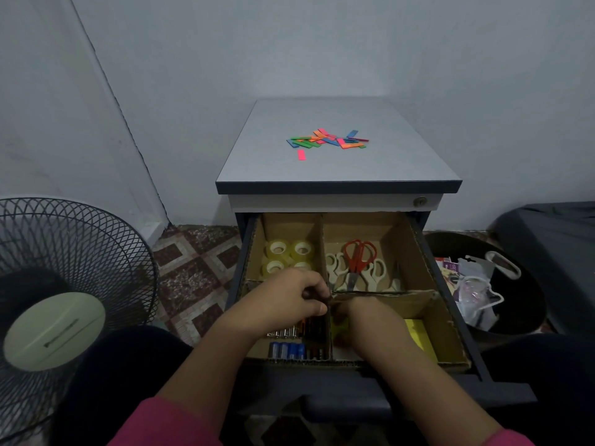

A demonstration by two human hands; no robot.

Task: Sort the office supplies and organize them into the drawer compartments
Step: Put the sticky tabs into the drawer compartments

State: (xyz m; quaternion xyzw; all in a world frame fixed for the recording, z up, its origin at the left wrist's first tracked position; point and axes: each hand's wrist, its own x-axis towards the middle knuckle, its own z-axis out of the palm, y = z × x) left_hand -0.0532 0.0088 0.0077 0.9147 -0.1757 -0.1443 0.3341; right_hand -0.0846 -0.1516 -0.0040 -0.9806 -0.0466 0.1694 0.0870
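Both hands meet over drawer's centre divider (325, 252). Left hand (289, 297) pinches small dark item (identity unclear); right hand (363, 320) fingers curled, grip hidden, cannot tell. Batteries (289, 349) lie just below left hand, yellow notes (418, 336) right of right hand. Coloured tabs (325, 141) sit well beyond, on cabinet top (402, 156). Advice: lower item square into 1 compartment, avoid cardboard edge.

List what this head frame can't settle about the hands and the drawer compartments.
- Head view: what the left hand pinches is dark and too small to name.
- Right hand covers the front-right compartment; only a yellow pad shows clearly.
- Left forearm hides part of the batteries.
- Left hand cuts off the nearer tape rolls.
- Beige scissors: count unclear, overlapped by the red scissors.
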